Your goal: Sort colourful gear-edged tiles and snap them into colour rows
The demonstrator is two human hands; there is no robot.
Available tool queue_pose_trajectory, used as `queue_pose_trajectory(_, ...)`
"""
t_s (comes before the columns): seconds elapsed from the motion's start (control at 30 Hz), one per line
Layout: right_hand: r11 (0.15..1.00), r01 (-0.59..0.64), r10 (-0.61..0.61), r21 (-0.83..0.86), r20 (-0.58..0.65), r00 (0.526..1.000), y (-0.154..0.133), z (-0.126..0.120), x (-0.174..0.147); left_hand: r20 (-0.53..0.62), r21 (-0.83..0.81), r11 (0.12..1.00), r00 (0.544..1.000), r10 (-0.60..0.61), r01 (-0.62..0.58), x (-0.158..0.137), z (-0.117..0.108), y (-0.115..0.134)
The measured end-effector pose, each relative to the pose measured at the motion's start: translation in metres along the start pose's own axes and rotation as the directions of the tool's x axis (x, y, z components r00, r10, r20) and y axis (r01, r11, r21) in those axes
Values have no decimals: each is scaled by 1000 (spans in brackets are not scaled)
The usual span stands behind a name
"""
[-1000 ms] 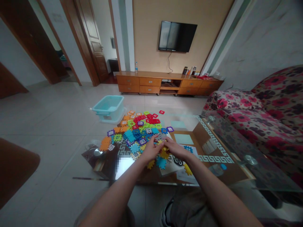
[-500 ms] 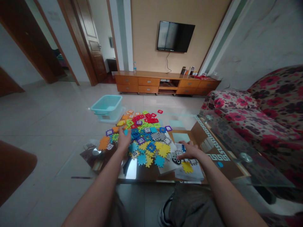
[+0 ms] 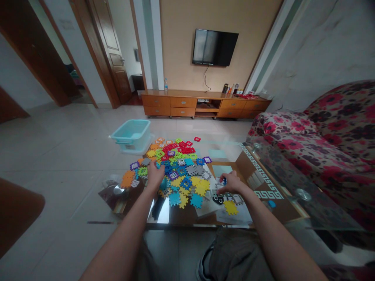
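Observation:
Over the left part of a pile of toothed plastic tiles point(image 3: 184, 181) is my left hand point(image 3: 155, 175), its fingers bent down and closed on a light-blue tile point(image 3: 158, 165); part of that tile is hidden by the fingers. A darker teal tile point(image 3: 163, 183) shows just below the thumb. At the right, my right hand point(image 3: 233, 184) curls its fingers around a grey tile point(image 3: 220, 187), with a dark blue tile point(image 3: 224, 181) beside it. Close to the right fingertips lies a black piece with white rings point(image 3: 217, 199). A yellow tile point(image 3: 231, 207) rests on papers below that hand.
The tiles lie on a glass coffee table point(image 3: 322, 212). A turquoise bin point(image 3: 131, 134) stands beyond its far left side. White paper sheets point(image 3: 243, 215) lie under the right hand. A floral sofa point(image 3: 295, 144) is at the right, a low TV cabinet point(image 3: 183, 103) at the back.
My left hand has shifted slightly right and lower over the pile; a grey tile now shows to its left. My right hand's fingers have drawn closer together, slightly to the left.

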State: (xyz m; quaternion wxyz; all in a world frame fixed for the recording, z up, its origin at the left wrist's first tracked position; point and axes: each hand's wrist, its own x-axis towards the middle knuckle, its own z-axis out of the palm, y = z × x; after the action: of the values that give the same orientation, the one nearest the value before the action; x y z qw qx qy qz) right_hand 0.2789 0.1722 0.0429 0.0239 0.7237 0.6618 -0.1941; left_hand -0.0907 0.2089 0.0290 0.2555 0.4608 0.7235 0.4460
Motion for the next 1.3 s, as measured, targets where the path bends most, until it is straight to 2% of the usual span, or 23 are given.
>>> queue_pose_trajectory(0.13, 999, 18, -18, 28, 2, 1000, 1, -1, 1, 53, -24, 999, 998, 24, -23, -7, 2, 8)
queue_pose_trajectory(0.23, 998, 42, -41, 51, -38, 998, 1, 0, 3, 138, -59, 997, 988, 65, -57, -15, 5, 14)
queue_pose_trajectory(0.4, 995, 63, -58, 72, -74, 996, 1, 2, 8, 346, -109, 986, 925, 157, -127, -33, 12, 23)
queue_pose_trajectory(0.5, 994, 60, -53, 89, -79, 995, 1, 3, 8, 419, -113, 982, 889, 188, -154, -41, 14, 28)
queue_pose_trajectory(1.1, 984, -46, 74, 169, -165, 983, -7, -3, 4, 528, -112, 969, 813, 244, -219, -46, 15, 30)
queue_pose_trajectory(1.2, 977, -7, 48, 213, -189, 981, -14, -6, 1, 576, -151, 974, 785, 227, -170, -51, 15, 33)
queue_pose_trajectory(1.27, 962, 55, 4, 269, -214, 977, -27, -7, -3, 649, -215, 976, 742, 167, -31, -59, 15, 37)
queue_pose_trajectory(1.3, 945, 108, -36, 310, -229, 973, -36, -7, -6, 697, -253, 964, 706, 128, 76, -64, 15, 40)
